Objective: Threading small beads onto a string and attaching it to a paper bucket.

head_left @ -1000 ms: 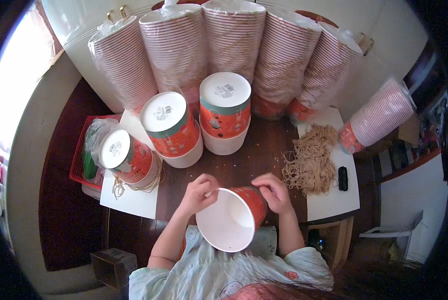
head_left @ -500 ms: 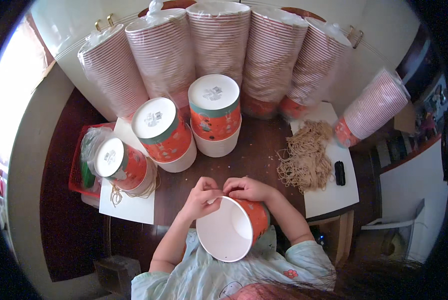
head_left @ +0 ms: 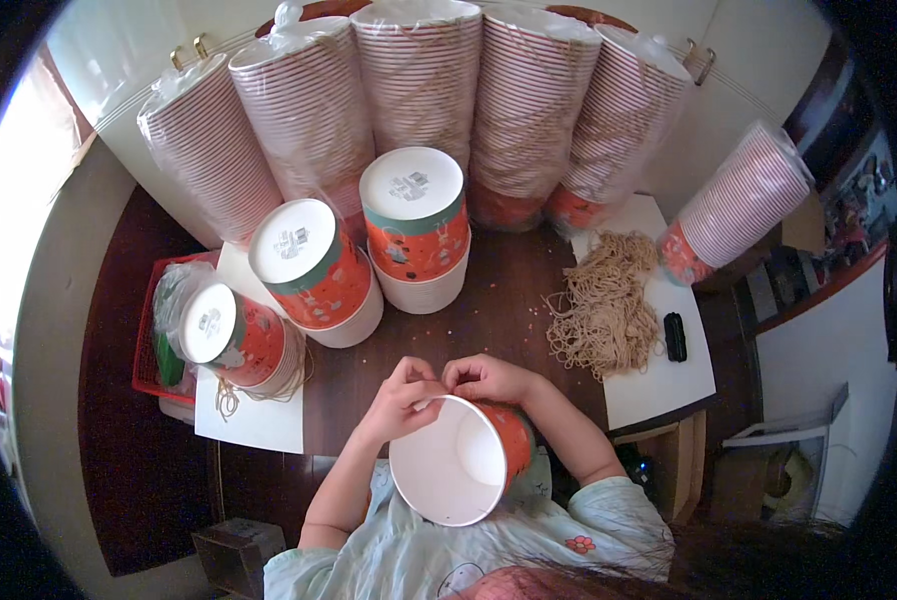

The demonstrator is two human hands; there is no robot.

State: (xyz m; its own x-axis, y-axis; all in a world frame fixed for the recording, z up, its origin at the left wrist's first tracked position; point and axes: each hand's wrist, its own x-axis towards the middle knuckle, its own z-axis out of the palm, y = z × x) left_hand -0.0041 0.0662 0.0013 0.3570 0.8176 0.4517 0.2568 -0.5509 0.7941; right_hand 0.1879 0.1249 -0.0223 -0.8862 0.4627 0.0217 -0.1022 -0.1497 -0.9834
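A large paper bucket (head_left: 447,468), white inside and orange with prints outside, lies tilted on my lap with its mouth facing me. My left hand (head_left: 405,398) pinches its upper rim, fingers closed together. Right beside it, my right hand (head_left: 484,380) has its fingers bent and closed against the outer side of that rim. The fingertips of both hands nearly meet. Whether a thin cord is between them is too small to make out. Ahead to the right, a heap of tan cords (head_left: 609,305) lies on a white sheet (head_left: 659,395).
Upside-down bucket stacks (head_left: 304,275) stand left of centre, the smallest (head_left: 244,335) with cords around it. Several tall plastic-wrapped bucket stacks (head_left: 419,90) line the back, another (head_left: 734,205) leans at far right. A black object (head_left: 676,337) lies beside the cords; a red basket (head_left: 147,350) sits at left.
The view has shifted slightly, so the table things appear a little further left. My hands stay at the bucket's rim, with the right fingers curled a little more.
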